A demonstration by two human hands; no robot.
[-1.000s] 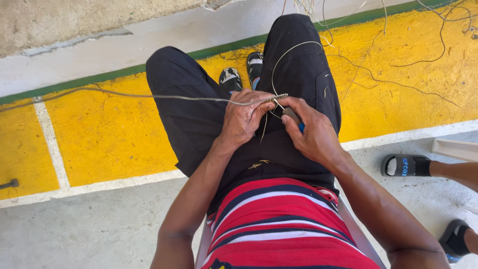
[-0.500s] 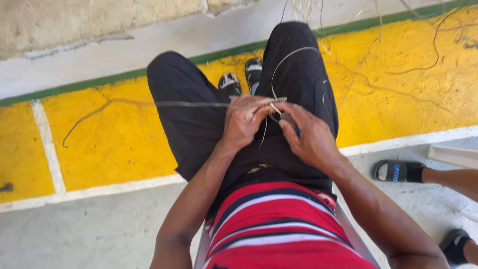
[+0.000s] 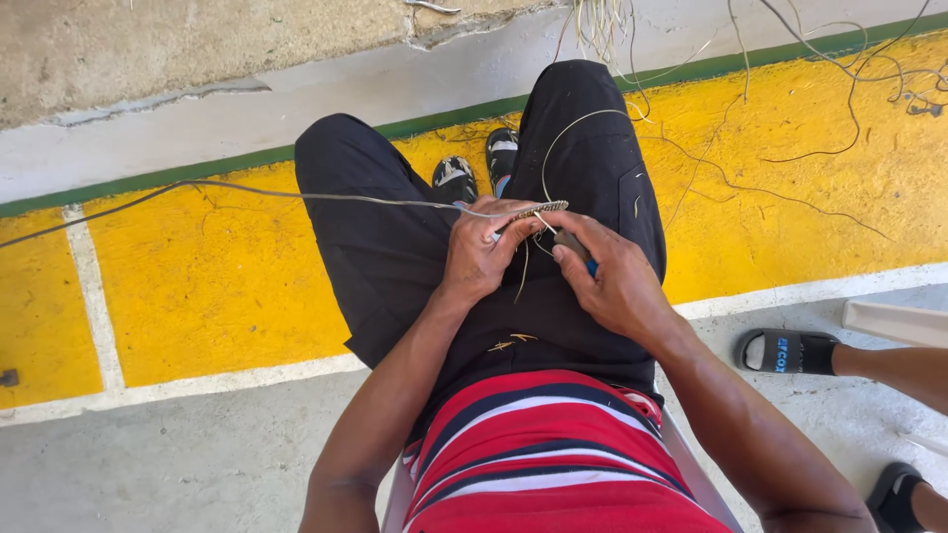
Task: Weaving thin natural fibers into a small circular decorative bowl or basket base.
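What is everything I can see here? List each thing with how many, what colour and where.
long wire: one, grey, running from the far left over the left thigh to the hands
small tool: one, dark with a blue bit, in the right hand
loose wires: several, dark and pale, scattered top right on the yellow floor
yellow floor: one painted band with white lines and a green edge, across the middle
concrete floor: grey, bottom
another person's sandalled feet: two, black sandals, right edge
shoes: two, black and white, between the knees
trousers: black
shirt: red, striped
left hand: pinching the wire
right hand: gripping the tool
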